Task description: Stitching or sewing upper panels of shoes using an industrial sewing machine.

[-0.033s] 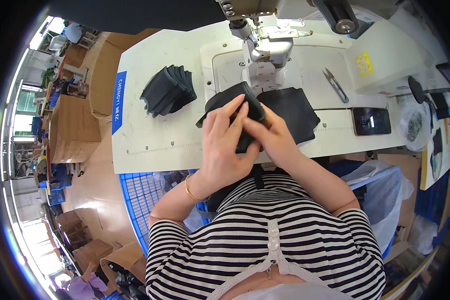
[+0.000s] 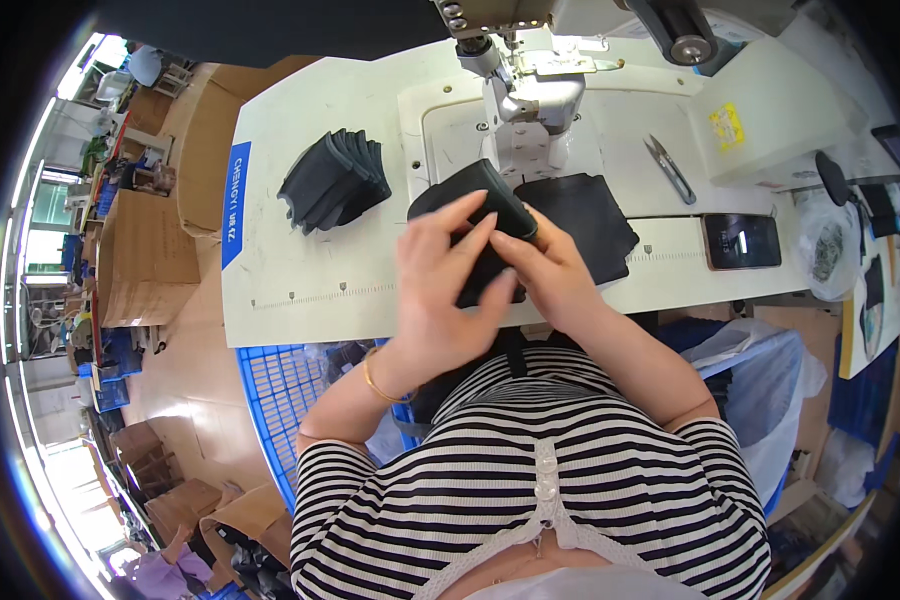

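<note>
Folded over on itself, a black piece of leather-like material is held above the table just in front of the sewing machine. My right hand grips its right edge, thumb on top and the other fingers mostly hidden underneath. Across the near side of the piece lies my left hand, somewhat blurred, its fingers stretched and its thumb apart. Flat black pieces lie to the right, partly behind my right hand. A fanned stack of black curved pieces sits on the left of the table.
Thread snips and a dark phone lie on the right of the white table. A blue plastic basket stands below its front edge at left. A plastic-lined container is at lower right, cardboard boxes at far left.
My left hand has loosened on the piece, its thumb swinging away and its fingers shifting slightly left. The folded piece has tilted a little in my right hand.
</note>
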A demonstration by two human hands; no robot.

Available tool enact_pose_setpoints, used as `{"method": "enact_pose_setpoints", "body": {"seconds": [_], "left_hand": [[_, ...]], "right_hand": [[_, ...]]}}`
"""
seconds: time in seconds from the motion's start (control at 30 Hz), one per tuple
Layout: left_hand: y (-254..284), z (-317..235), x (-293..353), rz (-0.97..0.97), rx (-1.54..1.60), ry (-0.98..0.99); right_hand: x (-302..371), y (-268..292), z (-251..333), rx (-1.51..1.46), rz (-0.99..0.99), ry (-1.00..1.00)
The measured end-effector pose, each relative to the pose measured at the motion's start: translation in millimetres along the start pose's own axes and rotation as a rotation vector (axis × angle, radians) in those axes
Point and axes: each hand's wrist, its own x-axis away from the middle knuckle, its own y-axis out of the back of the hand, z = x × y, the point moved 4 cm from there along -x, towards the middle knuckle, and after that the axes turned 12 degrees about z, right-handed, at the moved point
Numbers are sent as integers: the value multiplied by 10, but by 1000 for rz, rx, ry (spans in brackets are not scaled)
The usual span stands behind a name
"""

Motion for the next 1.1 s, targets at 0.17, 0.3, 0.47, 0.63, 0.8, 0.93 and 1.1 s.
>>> {"method": "enact_pose_setpoints", "body": {"seconds": [0.17, 0.3, 0.47, 0.63, 0.8, 0.93, 1.1], "left_hand": [[115, 519, 6, -183, 284, 303], [61, 741, 69, -154, 893, 371], [624, 1164, 39, -353, 555, 459], [1113, 1945, 35, -305, 463, 541], [1202, 2449, 33, -146, 404, 634], [813, 1647, -173, -323, -315, 254], [-190, 742, -179, -70, -163, 66]], "right_hand": [[38, 163, -99, -78, 3, -70], [8, 148, -164, -92, 33, -98], [118, 425, 112, 278, -99, 105], [303, 729, 429, 1364, -455, 177], [286, 868, 376, 1619, -533, 89], [260, 774, 341, 1734, -548, 210], [267, 706, 335, 1817, -567, 234]]}}
